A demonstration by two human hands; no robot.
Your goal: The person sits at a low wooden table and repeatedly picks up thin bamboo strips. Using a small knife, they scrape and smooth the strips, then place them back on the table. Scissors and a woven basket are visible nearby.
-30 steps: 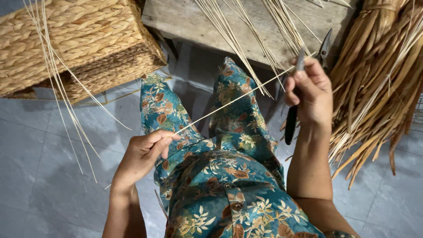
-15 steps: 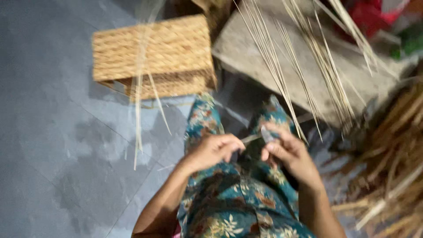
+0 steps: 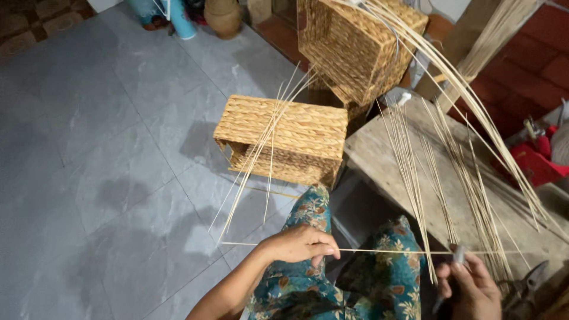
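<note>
The hands are now sitting wider apart than half a second ago, when they were almost meeting over the lap, and the view is taking in more floor. The left hand [image 3: 299, 244] is pinching a thin pale reed strip [image 3: 391, 251] between thumb and fingers; the right hand [image 3: 472, 287] is gripping a small knife [image 3: 457, 256] against the same strip. The strip is stretching straight and level between them, above the floral-clad knees, its free end poking out left over the grey floor [image 3: 106, 148]. Beyond, more strips [image 3: 409, 160] are lying across the wooden table [image 3: 373, 154], and a woven basket [image 3: 284, 137] is lying beside its near-left corner.
</note>
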